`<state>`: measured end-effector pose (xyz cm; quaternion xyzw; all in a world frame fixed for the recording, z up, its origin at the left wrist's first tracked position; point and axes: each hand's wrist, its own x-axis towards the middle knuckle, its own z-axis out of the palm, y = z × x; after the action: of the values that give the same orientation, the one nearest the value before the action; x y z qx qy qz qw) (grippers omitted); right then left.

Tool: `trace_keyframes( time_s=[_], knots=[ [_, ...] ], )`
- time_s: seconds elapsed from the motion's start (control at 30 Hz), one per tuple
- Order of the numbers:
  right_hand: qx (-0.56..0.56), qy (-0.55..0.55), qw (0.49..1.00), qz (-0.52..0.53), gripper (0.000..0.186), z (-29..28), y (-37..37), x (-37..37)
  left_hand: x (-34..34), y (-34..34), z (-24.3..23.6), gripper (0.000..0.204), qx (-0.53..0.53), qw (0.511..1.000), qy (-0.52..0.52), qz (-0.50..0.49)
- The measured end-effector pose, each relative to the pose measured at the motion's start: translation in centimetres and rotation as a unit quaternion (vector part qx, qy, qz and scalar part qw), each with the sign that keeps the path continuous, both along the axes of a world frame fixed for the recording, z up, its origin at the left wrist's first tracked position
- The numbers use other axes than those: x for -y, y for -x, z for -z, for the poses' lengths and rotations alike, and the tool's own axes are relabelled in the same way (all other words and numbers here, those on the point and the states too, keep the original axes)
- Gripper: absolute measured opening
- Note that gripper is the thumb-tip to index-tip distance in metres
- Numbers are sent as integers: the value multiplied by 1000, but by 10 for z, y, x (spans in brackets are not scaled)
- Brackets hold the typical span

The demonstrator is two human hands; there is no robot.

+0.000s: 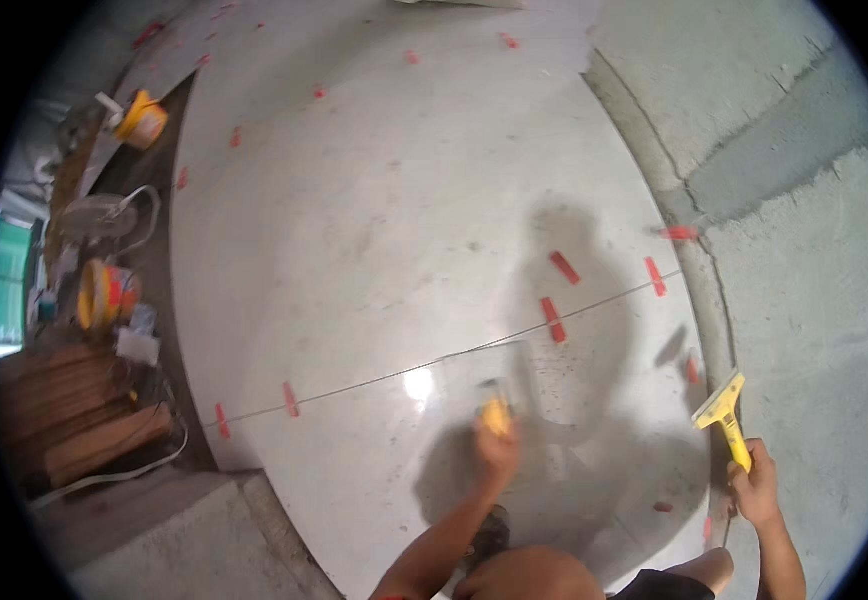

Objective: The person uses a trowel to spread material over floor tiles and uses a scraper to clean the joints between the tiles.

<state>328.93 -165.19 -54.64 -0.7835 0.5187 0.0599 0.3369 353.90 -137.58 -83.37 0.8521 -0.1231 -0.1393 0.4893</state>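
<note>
My right hand [756, 485] is closed around the handle of a yellow scraper [724, 412], whose wide blade points up and left near the right edge of the tiled floor [354, 250]. Low over the tiles, my left hand [497, 455] grips a small yellow tool [496, 416] with a dark tip; motion blur hides its kind. Just beyond the left hand runs a thin joint between large pale tiles. Red wedges stand along it, among them a tilted wedge [552, 320] and one farther right [655, 277]. A loose red wedge [564, 267] lies beyond the joint.
Bare concrete [794, 300] borders the tiles on the right. At the left are a yellow bucket [109, 295], a second bucket [142, 121], a round fan [101, 215] and stacked brown boards [84, 420] with a white cable. A concrete step [174, 530] juts in at lower left.
</note>
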Motion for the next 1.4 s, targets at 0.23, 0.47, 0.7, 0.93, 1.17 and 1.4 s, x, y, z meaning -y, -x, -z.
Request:
trace_keyframes(
  time_s=[0.23,0.47,0.7,0.93,1.17,1.4],
  knots=[
    [-18,-41,996,74,15,-32,38,-26,53,-65,11,39,-248,961,7,-122],
    [-134,-45,990,6,28,-76,38,-47,210,-7,-25,40,-51,996,22,71],
    [-87,-32,993,77,27,-44,54,-48,168,-2,29,41,-314,943,101,-53],
    [45,-86,992,82,17,-17,41,-46,408,38,-32,67,-371,899,147,178],
    [176,-104,957,203,11,-19,47,-12,257,51,-1,50,-186,967,123,122],
    [233,-182,940,168,23,18,6,-15,19,22,-34,38,-292,955,-6,-42]
  ],
)
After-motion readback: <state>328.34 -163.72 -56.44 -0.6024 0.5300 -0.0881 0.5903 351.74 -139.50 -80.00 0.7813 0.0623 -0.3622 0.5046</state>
